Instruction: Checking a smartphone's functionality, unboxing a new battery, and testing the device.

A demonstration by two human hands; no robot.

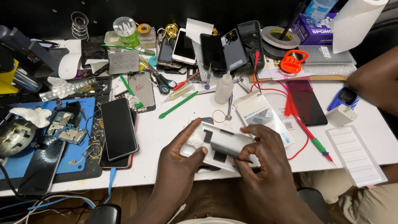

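Low centre of frame, my left hand and right hand both pinch shut on the thin, flat white plastic tray above the white table; light, bendy, probably best held by its edges.

**Bare table only just ahead of the hands**

A small open patch of white tabletop lies just beyond the left hand and right hand. To its left a black glass-faced smartphone blocks the way; ahead stand a white plastic squeeze bottle and a flat green plastic pry stick. To the right, red probe leads and a white ribbed plastic tray cross the surface.
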